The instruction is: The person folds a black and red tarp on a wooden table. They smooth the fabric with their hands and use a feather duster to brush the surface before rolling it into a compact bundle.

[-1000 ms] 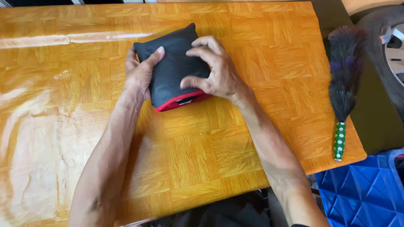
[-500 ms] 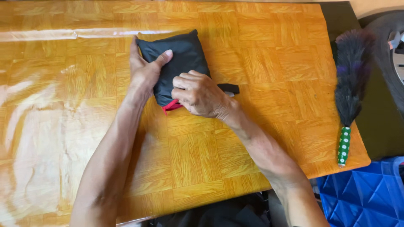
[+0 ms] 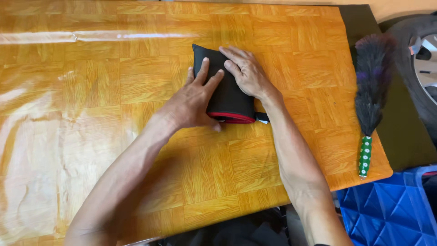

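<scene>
The work surface is a glossy orange table (image 3: 114,114) with a wood-parquet pattern and strong glare along its left side. A folded black cloth bundle (image 3: 227,95) with a red edge (image 3: 232,117) along its near side lies flat on the table, slightly right of centre and toward the far half. A short black strap end (image 3: 261,117) protrudes from the near right corner of the bundle. The left hand (image 3: 193,100) lies on the left part of the bundle, palm down, fingers extended and slightly spread across the fabric, with the thumb at the near edge by the red trim. The right hand (image 3: 246,73) lies on the right part of the bundle, palm down, fingers extended toward the far left corner and held close together. Both hands press flat on the fabric; neither hand pinches or grips it. The two hands are just beside each other on top of the bundle. A dark feather duster (image 3: 371,91) with a green-and-white patterned handle lies along the right edge of the table, well apart from the hands. A blue quilted surface (image 3: 387,209) shows below the table's near right corner, and part of a tyre (image 3: 419,68) appears at the far right.
</scene>
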